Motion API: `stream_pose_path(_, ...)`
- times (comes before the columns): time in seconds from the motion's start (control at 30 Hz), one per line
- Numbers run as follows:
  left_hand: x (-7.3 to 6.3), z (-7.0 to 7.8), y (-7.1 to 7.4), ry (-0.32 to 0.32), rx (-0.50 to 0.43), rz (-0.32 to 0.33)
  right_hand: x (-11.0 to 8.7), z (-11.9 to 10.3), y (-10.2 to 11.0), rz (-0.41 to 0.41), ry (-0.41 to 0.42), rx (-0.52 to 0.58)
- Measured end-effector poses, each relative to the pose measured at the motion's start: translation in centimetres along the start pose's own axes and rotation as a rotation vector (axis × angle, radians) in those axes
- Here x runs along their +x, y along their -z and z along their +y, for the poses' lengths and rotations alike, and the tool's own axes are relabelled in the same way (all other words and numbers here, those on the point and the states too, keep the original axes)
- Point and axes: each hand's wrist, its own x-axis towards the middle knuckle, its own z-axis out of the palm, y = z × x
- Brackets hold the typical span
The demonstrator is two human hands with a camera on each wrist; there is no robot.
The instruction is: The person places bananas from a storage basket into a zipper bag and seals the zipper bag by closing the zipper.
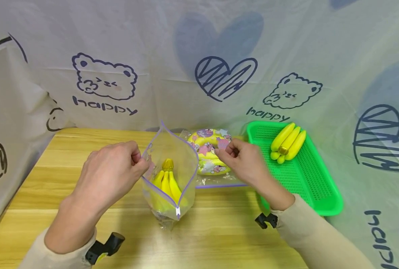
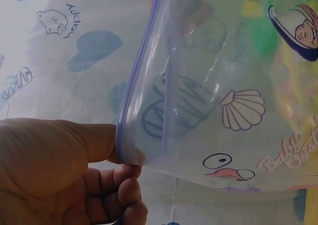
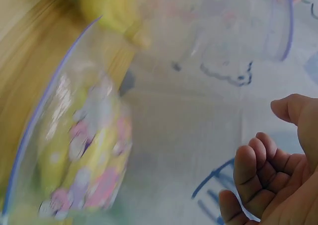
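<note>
A clear zip bag (image 1: 182,157) with a purple zip edge and a white slider stands gaping on the table. Inside it sits a bunch of bananas (image 1: 167,183), stem end up. My left hand (image 1: 110,175) pinches the bag's left rim; in the left wrist view thumb and forefinger hold its purple edge. Apart from the bag, my right hand (image 1: 243,158) has loosely bent fingers with nothing between them, as the right wrist view shows. Behind that hand lies a second printed zip bag (image 1: 206,144) with bananas in it, partly hidden.
A green plastic basket (image 1: 303,186) stands at the right, with another bunch of bananas (image 1: 288,142) in its far end. The wooden table (image 1: 68,157) meets a hanging printed cloth (image 1: 166,74) at the back.
</note>
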Motion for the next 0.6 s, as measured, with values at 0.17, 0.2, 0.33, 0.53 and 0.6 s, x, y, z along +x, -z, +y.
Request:
stream_pose_path(0.17, 0.0, 0.0, 0.1, 0.009, -0.005, -0.013, 0.1, 3.1, 0.9, 0.034, -0.052, -0.153)
stream_pose_path(0.2, 0.0, 0.0, 0.1, 0.01, -0.006, -0.015, 0.2, 3.7, 1.1, 0.039, -0.065, -0.182)
stream_pose_path(0.33, 0.0, -0.1, 0.0, 0.014, -0.01, -0.015, 0.6, 5.9, 1.9, 0.06, -0.096, -0.261)
stream_pose_path(0.53, -0.1, -0.1, 0.1, 0.022, -0.011, -0.024, 1.2, 9.9, 3.8, -0.01, -0.181, -0.319)
stream_pose_path(0.6, -0.1, -0.1, 0.1, 0.023, -0.01, -0.026, 1.4, 11.2, 4.4, -0.034, -0.206, -0.334)
